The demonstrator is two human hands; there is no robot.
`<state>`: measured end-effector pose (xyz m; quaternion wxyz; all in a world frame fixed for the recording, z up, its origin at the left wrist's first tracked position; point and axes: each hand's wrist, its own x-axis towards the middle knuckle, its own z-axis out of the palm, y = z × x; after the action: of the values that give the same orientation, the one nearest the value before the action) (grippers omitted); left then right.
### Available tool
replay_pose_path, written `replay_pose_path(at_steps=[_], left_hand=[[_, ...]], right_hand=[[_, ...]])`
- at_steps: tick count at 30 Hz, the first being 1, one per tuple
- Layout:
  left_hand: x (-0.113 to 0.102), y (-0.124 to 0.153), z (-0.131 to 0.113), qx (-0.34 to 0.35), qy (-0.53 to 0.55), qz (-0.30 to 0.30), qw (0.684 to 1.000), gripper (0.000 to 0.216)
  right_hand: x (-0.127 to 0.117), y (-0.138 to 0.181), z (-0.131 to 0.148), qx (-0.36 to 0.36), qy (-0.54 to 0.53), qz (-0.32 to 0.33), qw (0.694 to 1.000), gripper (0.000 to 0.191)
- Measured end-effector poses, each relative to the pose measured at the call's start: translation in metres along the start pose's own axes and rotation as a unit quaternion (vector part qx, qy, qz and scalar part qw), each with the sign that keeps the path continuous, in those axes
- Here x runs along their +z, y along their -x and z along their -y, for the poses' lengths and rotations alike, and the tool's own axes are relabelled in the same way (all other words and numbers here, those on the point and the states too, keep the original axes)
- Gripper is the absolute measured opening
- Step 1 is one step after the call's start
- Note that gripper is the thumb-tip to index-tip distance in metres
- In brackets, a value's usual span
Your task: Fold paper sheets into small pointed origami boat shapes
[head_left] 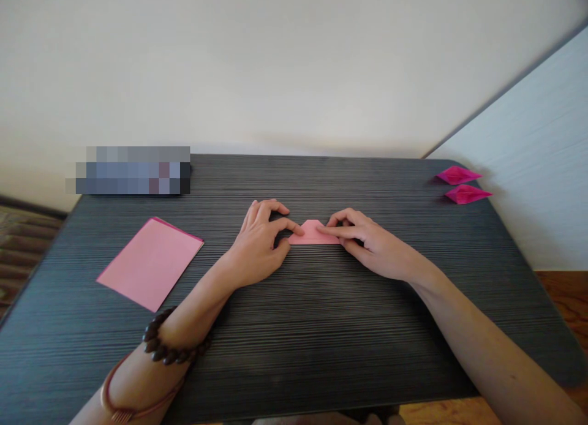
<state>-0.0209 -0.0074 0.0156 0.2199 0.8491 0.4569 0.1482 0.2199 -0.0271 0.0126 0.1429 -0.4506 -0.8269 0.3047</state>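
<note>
A small piece of folded pink paper (313,235) lies flat on the dark table, with a straight lower edge, sloping sides and a short flat top. My left hand (264,244) holds its left end, index fingertip on top and thumb at the lower left corner; the other fingers arch above the table. At the right end, my right hand (370,241) pinches the paper, its index finger stretched across the top and its thumb by the lower right corner. The fingertips cover both ends of the paper.
A stack of square pink paper (149,266) lies left of my left forearm. Two magenta folded paper pieces (459,175) sit at the table's back right. A blurred-out object (133,174) stands at the back left. A pale wall borders the dark table (312,333) behind.
</note>
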Motion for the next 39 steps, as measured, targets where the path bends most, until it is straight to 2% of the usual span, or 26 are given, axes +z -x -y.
replay_pose_path(at_steps=[15,19,24,26,29,34,39], left_hand=[[-0.003,0.0,0.005,0.007,-0.005,0.035,0.999,0.035],[0.0,0.0,0.006,0.014,-0.013,0.024,1.0,0.033],[0.01,0.002,-0.001,0.001,-0.035,-0.054,0.998,0.023],[0.014,0.002,-0.004,0.004,-0.046,-0.072,0.996,0.034],[0.017,0.003,-0.004,0.016,-0.064,-0.077,0.995,0.048],[0.016,0.003,-0.002,0.023,-0.061,-0.078,0.995,0.036],[0.016,0.0,-0.002,0.047,0.027,-0.081,0.995,0.03]], right_hand=[[-0.008,0.003,-0.003,-0.024,-0.024,0.04,0.999,0.056],[-0.009,0.004,-0.003,-0.022,-0.031,0.048,0.998,0.056],[0.002,0.004,0.004,-0.015,0.016,-0.006,1.0,0.047],[0.008,0.004,0.008,-0.013,0.05,-0.042,0.998,0.041],[0.016,0.004,0.009,-0.004,0.083,-0.077,0.994,0.035],[0.025,0.001,0.008,0.022,0.064,-0.145,0.987,0.036],[0.027,0.0,0.008,0.036,0.055,-0.172,0.983,0.033]])
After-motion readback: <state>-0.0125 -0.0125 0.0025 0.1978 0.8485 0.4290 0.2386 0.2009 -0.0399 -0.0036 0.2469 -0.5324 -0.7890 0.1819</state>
